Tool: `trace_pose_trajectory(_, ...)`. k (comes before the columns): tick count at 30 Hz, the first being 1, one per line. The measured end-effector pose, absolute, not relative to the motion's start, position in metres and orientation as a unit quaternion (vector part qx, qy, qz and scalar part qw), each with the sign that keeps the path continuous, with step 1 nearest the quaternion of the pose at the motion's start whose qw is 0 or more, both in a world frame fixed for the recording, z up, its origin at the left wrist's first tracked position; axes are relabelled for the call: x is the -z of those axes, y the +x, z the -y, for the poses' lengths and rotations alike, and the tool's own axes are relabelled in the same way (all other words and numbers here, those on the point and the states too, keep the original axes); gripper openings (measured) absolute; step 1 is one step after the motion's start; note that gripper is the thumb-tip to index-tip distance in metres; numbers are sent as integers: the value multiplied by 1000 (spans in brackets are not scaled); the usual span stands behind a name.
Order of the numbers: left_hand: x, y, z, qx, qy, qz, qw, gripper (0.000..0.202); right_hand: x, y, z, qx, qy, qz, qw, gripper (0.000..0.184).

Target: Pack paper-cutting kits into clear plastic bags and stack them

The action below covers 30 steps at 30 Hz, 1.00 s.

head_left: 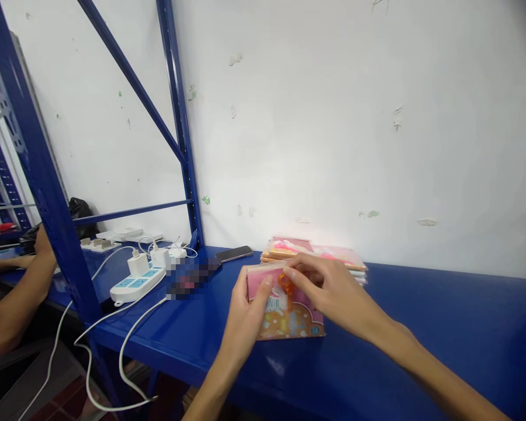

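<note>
My left hand (245,310) grips a flat pink and orange printed packet (291,324) by its left side, thumb on the front. The packet is tilted up just above the blue table. Against its upper front, my right hand (328,286) pinches a small translucent orange piece (286,285); its exact kind is too small to tell. Behind the packet, two stacks of similar pink packets lie by the wall, the left stack (289,242) and the right stack (344,255), partly hidden by my right hand.
Left on the blue table (456,333) lie a white power strip (138,285) with chargers and trailing cables, a blurred dark object (193,279) and a phone (234,253). A blue rack post (48,158) rises at the left; beyond it shows another person's arm (21,304).
</note>
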State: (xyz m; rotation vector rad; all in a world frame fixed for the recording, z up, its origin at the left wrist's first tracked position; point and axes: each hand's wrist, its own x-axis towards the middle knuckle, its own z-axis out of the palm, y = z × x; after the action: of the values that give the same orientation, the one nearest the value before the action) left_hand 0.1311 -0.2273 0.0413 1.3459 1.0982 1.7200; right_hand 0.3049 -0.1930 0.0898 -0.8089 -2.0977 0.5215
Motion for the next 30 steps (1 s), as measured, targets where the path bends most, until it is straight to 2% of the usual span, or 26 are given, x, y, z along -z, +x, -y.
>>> trace_pose_trajectory(5,-38,127,226,-671,504,-367,402,39,-83,308,190,-88,-342,830,431,26)
trace_pose_trajectory(8,-37,126,221,-667,511,-382,385,38,-83,318,186,1,-359,801,480,22)
trace_pose_trajectory(10,-36,126,219,-669,514,-375,384,38,-82,327,180,28,-360,798,483,29)
trace_pose_trajectory(12,-34,128,218,-668,510,-356,409,44,-79,337,172,-38,-344,824,449,44)
trace_pose_trajectory(13,-33,129,218,-662,506,-350,427,47,-76,342,167,-96,-334,836,424,45)
trace_pose_trajectory(15,-30,133,219,-650,494,-346,462,52,-68,351,159,-204,-315,841,389,36)
trace_pose_trajectory(17,-26,138,219,-645,487,-344,479,53,-59,357,154,-261,-309,826,393,31)
trace_pose_trajectory(22,-26,144,220,-673,502,-325,435,48,-49,366,157,-308,-314,756,485,28)
trace_pose_trajectory(27,-29,142,221,-672,531,-344,385,37,-51,367,163,-349,-284,725,521,13)
trace_pose_trajectory(30,-29,137,222,-666,550,-362,350,48,-50,367,163,-334,-267,724,541,10)
